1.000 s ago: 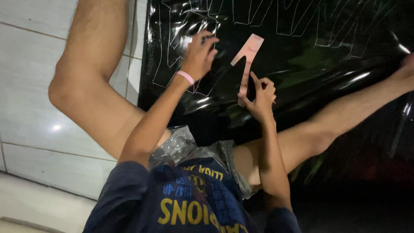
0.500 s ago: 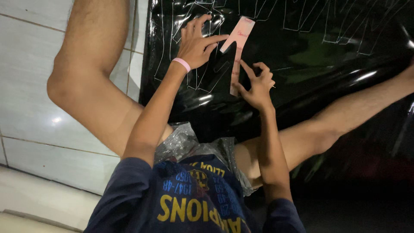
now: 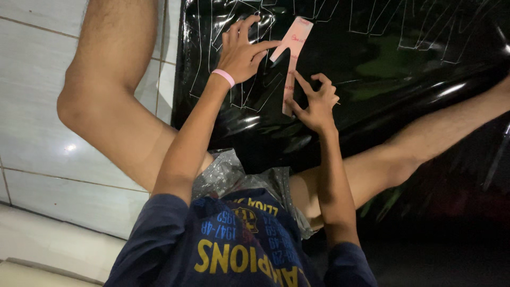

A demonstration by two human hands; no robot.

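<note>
the pink paper template [image 3: 291, 50] lies flat on the glossy black sheet [image 3: 404, 79] spread over the floor. left hand [image 3: 241, 50] presses its top edge, fingers spread; right hand [image 3: 316, 103] pins its lower strip with fingertips (nothing pinched). on that slick film it could slide, skewing the white outlines [image 3: 255, 95].

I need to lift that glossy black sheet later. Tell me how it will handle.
The glossy black plastic sheet will probably be floppy: it drapes and wrinkles over the legs. Its shine suggests a slick surface that may slide under fingers. It looks thin, so likely light, though the thin pink paper template on it may slip off.
</note>
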